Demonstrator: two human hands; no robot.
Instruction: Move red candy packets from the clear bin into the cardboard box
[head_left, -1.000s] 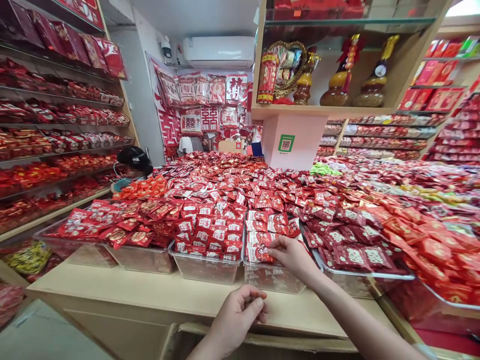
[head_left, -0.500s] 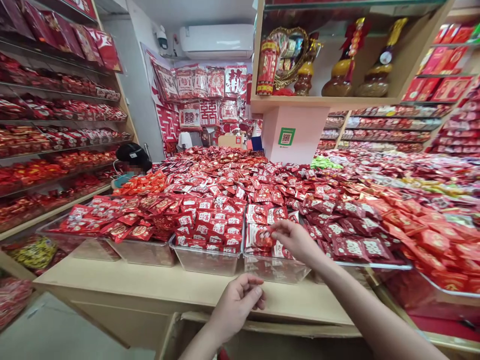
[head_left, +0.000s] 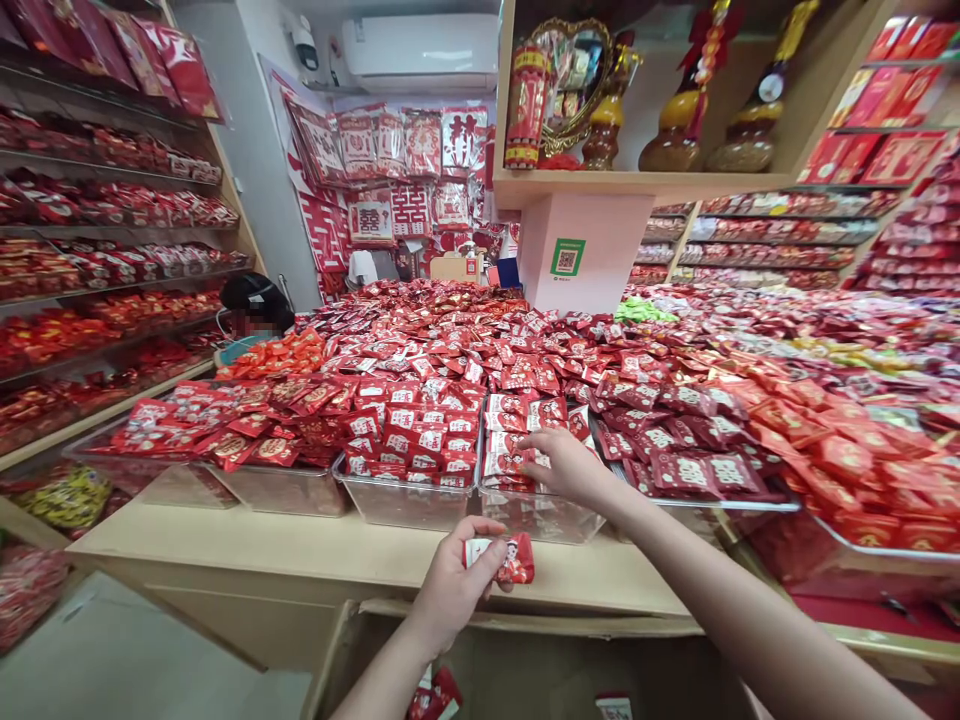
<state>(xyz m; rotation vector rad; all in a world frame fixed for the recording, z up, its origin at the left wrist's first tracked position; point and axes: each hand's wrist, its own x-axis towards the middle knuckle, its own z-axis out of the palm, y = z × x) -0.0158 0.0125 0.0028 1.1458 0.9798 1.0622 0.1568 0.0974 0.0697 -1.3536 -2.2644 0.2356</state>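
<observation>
My left hand (head_left: pixel 454 580) is closed on a small red and white packet (head_left: pixel 519 558), held above the cardboard box (head_left: pixel 585 625) and in front of the counter edge. A cartoon figure is printed on the packet. My right hand (head_left: pixel 562 465) reaches into a clear plastic bin (head_left: pixel 540 515) of similar red and white packets (head_left: pixel 504 443). Its thumb and fingers are apart, with the fingertips at the packets, and nothing is visibly gripped. Inside the box lie a red packet (head_left: pixel 439 695) and a whitish packet (head_left: pixel 615 707).
More clear bins stand along the counter (head_left: pixel 247 545), with dark red packets (head_left: pixel 694 470) to the right and orange-red ones (head_left: pixel 855 470) beyond. A display shelf (head_left: pixel 652 182) overhangs the back. A person (head_left: pixel 255 305) is low at the left, near stocked shelves.
A packet is now in my left hand, which held none visibly before. My right hand is still at the same bin, its fingers spread a little more. The view has shifted slightly.
</observation>
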